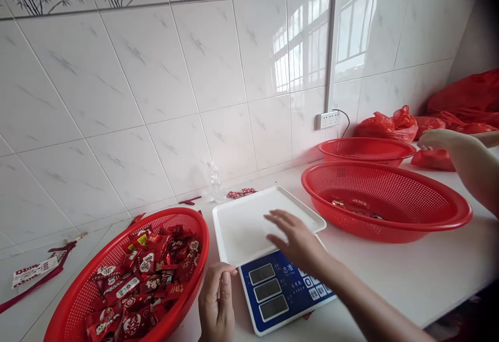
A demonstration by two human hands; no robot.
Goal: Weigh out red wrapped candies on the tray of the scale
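**Right hand (292,240) spread above a scale (294,295), left hand (218,300) curled beside it**

Fingers of the right hand are extended and parted, palm turned down, over the near right part of the white pan (247,220); whether the pan is touched cannot be told. The left hand is held with its fingers bent and its thumb laid alongside them, just left of the scale; whether anything is pinched there cannot be told.

Below and to the left of the right hand, a blue panel with three grey displays (267,292) is shown; the keypad (315,286) is partly covered by the forearm. To the left of the left hand, a red perforated basket (107,251) is seen, heaped with red wrapped packets (146,274). To the right of the right hand, a second basket (397,188) is placed, with a few packets (356,208) at its bottom; behind it, a third basket (366,149) is set.

Beyond the pan from both hands, a clear bottle (216,183) is stood near the tiled wall (163,71), with small patterned packets (241,193) just beside it. Farthest right of the grip, red bags (390,125) are piled, and a co-worker's hand (438,139) is held near them.
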